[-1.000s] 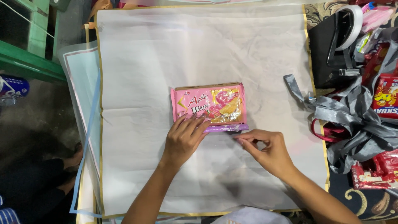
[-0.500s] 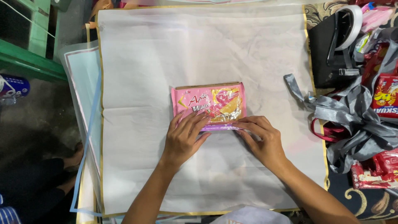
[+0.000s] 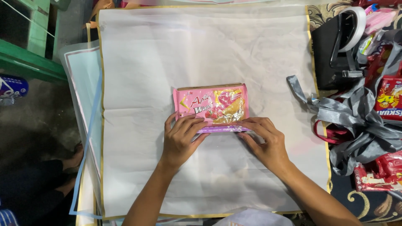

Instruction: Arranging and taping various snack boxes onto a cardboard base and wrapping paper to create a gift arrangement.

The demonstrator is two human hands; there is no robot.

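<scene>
A pink snack packet (image 3: 211, 105) lies flat in the middle of a large white wrapping sheet (image 3: 201, 50) edged in gold. A narrow purple packet (image 3: 222, 130) peeks out along its near edge. My left hand (image 3: 181, 140) rests with its fingers spread on the near left corner of the pink packet. My right hand (image 3: 266, 142) lies flat beside it, fingertips touching the near right edge of the packets. Both hands press on the packets without gripping them.
Grey ribbon (image 3: 356, 121) is bunched at the right edge, beside red snack packets (image 3: 389, 98) and a black tape dispenser (image 3: 335, 46). A pale blue sheet (image 3: 86, 83) sticks out on the left. A green bench (image 3: 25, 58) stands at far left.
My right hand has moved left from the sheet onto the near right edge of the packets. My left hand has stayed on the near left corner.
</scene>
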